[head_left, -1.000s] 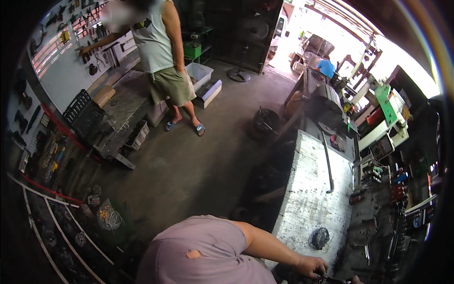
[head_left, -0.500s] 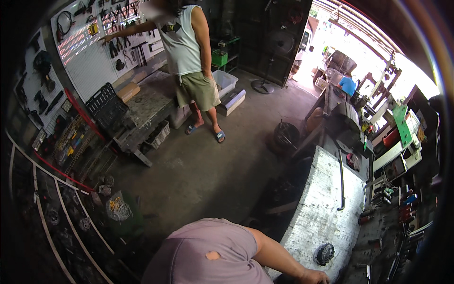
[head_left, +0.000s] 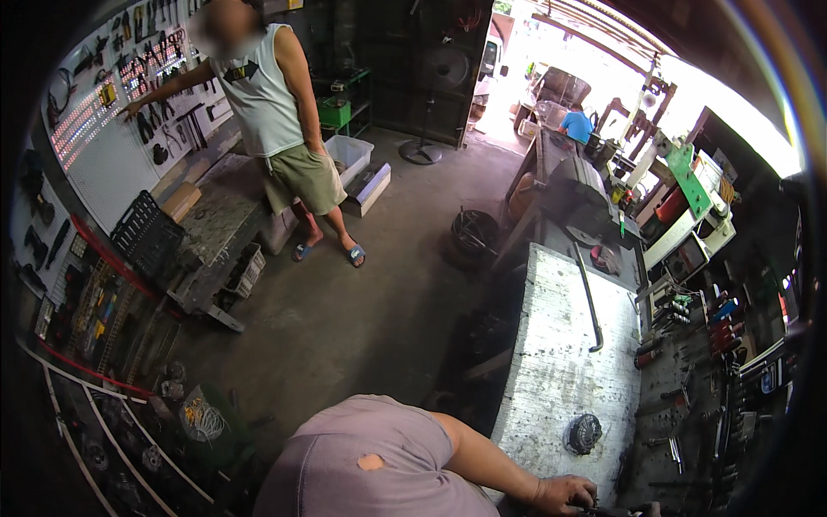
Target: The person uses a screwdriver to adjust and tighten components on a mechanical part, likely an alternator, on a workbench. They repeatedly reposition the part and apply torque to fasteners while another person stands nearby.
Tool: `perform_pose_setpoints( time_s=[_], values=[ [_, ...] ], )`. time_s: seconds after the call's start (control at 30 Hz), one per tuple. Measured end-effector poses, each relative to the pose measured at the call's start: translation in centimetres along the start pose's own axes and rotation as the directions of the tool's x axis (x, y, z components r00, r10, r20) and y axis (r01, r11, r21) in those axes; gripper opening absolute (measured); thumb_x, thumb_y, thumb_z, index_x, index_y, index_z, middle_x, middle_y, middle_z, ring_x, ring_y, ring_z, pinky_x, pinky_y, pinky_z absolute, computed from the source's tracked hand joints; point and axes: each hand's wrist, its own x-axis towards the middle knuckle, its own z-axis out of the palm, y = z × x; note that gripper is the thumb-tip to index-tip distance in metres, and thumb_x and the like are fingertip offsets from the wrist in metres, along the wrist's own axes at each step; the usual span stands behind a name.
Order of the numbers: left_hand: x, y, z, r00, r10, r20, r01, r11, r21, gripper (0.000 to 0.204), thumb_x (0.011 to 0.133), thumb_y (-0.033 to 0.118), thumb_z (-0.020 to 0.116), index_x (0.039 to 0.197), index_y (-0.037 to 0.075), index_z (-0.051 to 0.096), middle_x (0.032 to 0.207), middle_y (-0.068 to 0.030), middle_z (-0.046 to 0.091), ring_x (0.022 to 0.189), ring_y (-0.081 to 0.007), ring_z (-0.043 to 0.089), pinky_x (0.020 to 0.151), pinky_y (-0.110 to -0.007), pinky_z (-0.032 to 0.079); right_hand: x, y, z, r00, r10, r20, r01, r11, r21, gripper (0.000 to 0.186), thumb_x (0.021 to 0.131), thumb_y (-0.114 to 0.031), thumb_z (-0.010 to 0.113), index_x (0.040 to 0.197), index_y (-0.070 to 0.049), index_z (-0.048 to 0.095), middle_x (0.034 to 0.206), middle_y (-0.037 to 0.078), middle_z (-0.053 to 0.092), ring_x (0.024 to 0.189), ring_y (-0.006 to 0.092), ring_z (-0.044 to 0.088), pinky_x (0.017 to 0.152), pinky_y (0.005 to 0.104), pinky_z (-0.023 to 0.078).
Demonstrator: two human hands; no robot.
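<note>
My left arm, in a mauve sleeve, reaches right across the near end of a worn, pale metal-topped workbench (head_left: 551, 345). At the lower edge, my left hand (head_left: 564, 494) is closed, its fingers curled around something dark that is mostly cut off by the frame. My right hand is out of view. Just beyond my left hand lies a round, black, ridged metal part (head_left: 583, 433), apart from the fingers. Farther up the bench rests a long dark rod (head_left: 587, 297) with a bent end.
Hand tools (head_left: 676, 452) lie along the bench's right side. A person (head_left: 276, 103) in a white sleeveless top stands at far left, one arm stretched toward a pegboard (head_left: 112, 164) of tools. Also there: a low table (head_left: 215, 224), a fan (head_left: 422, 151), a dark round container (head_left: 474, 231).
The view has swung right, so the room sits farther left. More of my left hand shows, with a dark thing at its fingers. The other person keeps an arm stretched toward the pegboard.
</note>
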Motion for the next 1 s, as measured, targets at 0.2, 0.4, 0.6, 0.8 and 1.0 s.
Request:
perform_pose_setpoints(
  time_s=[0.2, 0.4, 0.6, 0.8, 1.0],
  values=[
    [0.8, 2.4, -1.4, 0.998, 0.037, 0.052, -0.042, 0.995, 0.093, 0.018, 0.096, 0.018, 0.079, 0.112, 0.012, 0.084, 0.11, -0.0148, 0.076, 0.1, -0.0358, 0.073, 0.089, -0.047, 0.059, 2.1, -1.4, -4.2, 0.82, -0.549, 0.159, 0.57, 0.763, -0.306, 0.029, 0.088, -0.001, 0.072, 0.117, -0.007, 0.075, 0.11, 0.017, 0.068, 0.112, 0.0422, 0.062, 0.112, 0.0557, 0.047],
    [2.4, 3.6, -1.0, 0.928, -0.305, 0.212, 0.354, 0.899, -0.258, 0.019, 0.105, 0.014, 0.068, 0.121, 0.008, 0.076, 0.095, -0.0134, 0.071, 0.087, -0.0332, 0.07, 0.081, -0.042, 0.059, 1.1, 0.5, -2.2, 0.972, -0.197, 0.127, 0.203, 0.978, -0.037, 0.031, 0.09, -0.009, 0.079, 0.121, -0.008, 0.077, 0.112, 0.02, 0.072, 0.112, 0.0417, 0.067, 0.104, 0.0508, 0.052],
    [1.4, 1.6, -0.2, 0.973, -0.121, 0.195, 0.143, 0.984, -0.104, 0.031, 0.104, 0.013, 0.068, 0.134, 0.008, 0.07, 0.106, -0.0161, 0.072, 0.096, -0.0349, 0.072, 0.085, -0.044, 0.06, 0.6, 0.4, 0.4, 0.97, -0.209, -0.122, 0.202, 0.977, -0.069, 0.037, 0.086, -0.025, 0.091, 0.11, -0.007, 0.068, 0.084, 0.017, 0.074, 0.082, 0.0432, 0.075, 0.071, 0.0503, 0.06],
    [1.6, 1.3, -0.2, 0.993, 0.017, 0.113, -0.022, 0.999, 0.048, 0.03, 0.102, 0.015, 0.068, 0.13, 0.003, 0.07, 0.107, -0.0197, 0.075, 0.1, -0.0423, 0.072, 0.091, -0.049, 0.059, 0.9, -1.7, 0.4, 0.983, 0.131, -0.126, -0.109, 0.98, 0.166, 0.032, 0.093, -0.02, 0.088, 0.106, 0.003, 0.07, 0.083, 0.022, 0.074, 0.079, 0.0429, 0.075, 0.068, 0.0485, 0.058],
    [1.8, 0.4, -0.8, 0.973, -0.093, 0.211, 0.11, 0.991, -0.072, 0.028, 0.1, 0.011, 0.072, 0.127, 0.004, 0.073, 0.113, -0.0168, 0.074, 0.105, -0.0396, 0.072, 0.098, -0.047, 0.058, 1.5, -0.7, -0.6, 0.992, 0.117, -0.047, -0.114, 0.991, 0.073, 0.033, 0.09, -0.025, 0.09, 0.099, 0.003, 0.074, 0.08, 0.017, 0.076, 0.074, 0.0387, 0.077, 0.068, 0.0444, 0.059]
  ],
)
